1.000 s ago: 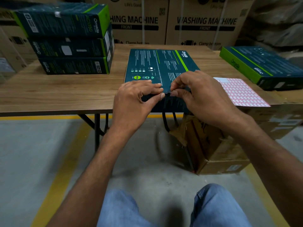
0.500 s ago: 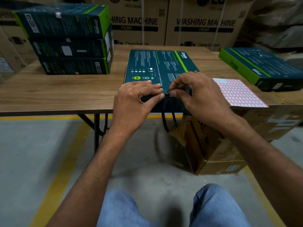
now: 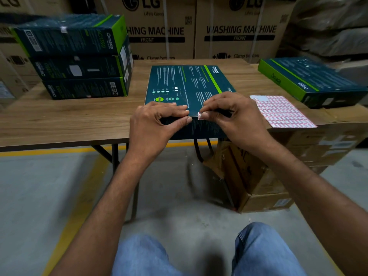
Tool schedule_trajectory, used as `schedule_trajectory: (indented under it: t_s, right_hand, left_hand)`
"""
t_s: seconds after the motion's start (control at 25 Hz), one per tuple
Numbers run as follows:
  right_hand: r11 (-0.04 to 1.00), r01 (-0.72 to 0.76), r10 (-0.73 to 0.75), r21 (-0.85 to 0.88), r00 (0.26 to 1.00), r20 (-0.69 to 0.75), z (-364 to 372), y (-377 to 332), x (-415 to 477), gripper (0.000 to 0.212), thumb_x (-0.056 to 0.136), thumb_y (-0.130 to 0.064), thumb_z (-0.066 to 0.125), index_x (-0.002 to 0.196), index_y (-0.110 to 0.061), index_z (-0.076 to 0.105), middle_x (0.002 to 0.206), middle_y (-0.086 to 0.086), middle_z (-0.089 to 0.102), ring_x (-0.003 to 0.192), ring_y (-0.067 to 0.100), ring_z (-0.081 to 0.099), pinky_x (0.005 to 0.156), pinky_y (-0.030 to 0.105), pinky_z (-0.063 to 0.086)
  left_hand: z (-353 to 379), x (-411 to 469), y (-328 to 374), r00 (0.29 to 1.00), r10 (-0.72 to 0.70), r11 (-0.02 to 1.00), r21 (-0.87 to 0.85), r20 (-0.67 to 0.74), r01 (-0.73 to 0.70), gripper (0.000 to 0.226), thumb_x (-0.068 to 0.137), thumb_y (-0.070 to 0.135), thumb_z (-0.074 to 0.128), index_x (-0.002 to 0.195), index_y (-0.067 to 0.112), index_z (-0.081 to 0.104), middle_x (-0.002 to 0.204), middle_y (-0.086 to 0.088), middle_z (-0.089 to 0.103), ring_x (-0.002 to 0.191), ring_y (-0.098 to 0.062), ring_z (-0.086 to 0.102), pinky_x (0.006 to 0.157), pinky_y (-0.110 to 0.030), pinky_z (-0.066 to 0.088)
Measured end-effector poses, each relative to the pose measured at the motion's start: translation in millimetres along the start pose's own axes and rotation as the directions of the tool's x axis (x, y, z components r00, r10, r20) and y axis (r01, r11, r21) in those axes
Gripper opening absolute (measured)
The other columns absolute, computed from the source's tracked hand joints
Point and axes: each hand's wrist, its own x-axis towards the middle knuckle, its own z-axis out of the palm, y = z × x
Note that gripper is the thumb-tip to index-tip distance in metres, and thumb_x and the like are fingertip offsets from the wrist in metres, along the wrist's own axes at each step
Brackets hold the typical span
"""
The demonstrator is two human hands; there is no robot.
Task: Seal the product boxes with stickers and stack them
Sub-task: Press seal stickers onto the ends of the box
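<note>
Cartons back a wooden table; left hand grips the box, right hand pinches a sticker

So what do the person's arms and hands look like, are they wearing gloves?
No gloves. The left hand and right hand are bare, and so are the left forearm and right forearm: no sleeve shows. No ring, watch or bracelet shows either. The only clothing in view is blue jeans on the knees.
</note>
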Motion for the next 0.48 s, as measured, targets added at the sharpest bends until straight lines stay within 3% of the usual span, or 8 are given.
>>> schedule_trajectory:
  t_s: [0.28, 0.36, 0.48]
  right_hand:
    - [0.994, 0.031, -0.030, -0.101, 1.000, 0.008, 1.4, 2.5, -7.8, 0.046, 0.091, -0.033, 0.080, 0.134, -0.023, 0.069, 0.125, -0.005, 0.071, 0.115, 0.013, 0.061, 0.096, 0.035, 0.053]
    - [0.998, 0.008, -0.009, -0.064, 1.000, -0.017, 0.8, 0.6, -8.2, 0.049, 0.089, -0.033, 0.081, 0.134, -0.020, 0.068, 0.123, -0.005, 0.071, 0.113, 0.010, 0.063, 0.097, 0.031, 0.054]
    - [1.000, 0.023, -0.024, -0.017, 0.996, -0.086, 1.2, 0.8, -10.0, 0.035, 0.088, -0.030, 0.083, 0.119, -0.017, 0.071, 0.115, -0.006, 0.070, 0.106, 0.008, 0.065, 0.091, 0.028, 0.056]
  left_hand:
    - [-0.6, 0.0, -0.9, 1.000, -0.003, 1.000, -0.007, 0.000, 0.003, 0.024, 0.082, 0.032, 0.089, 0.102, 0.021, 0.084, 0.105, 0.011, 0.079, 0.108, 0.000, 0.071, 0.098, -0.034, 0.057]
    - [-0.7, 0.1, -0.7, 1.000, -0.003, 1.000, -0.014, -0.004, 0.003, 0.024, 0.082, 0.033, 0.089, 0.102, 0.020, 0.084, 0.105, 0.011, 0.079, 0.108, 0.001, 0.071, 0.098, -0.034, 0.058]
    - [-1.3, 0.3, -0.4, 1.000, -0.002, 1.000, -0.016, -0.001, 0.002, 0.025, 0.082, 0.032, 0.090, 0.103, 0.021, 0.084, 0.106, 0.011, 0.079, 0.108, 0.001, 0.071, 0.099, -0.033, 0.057]
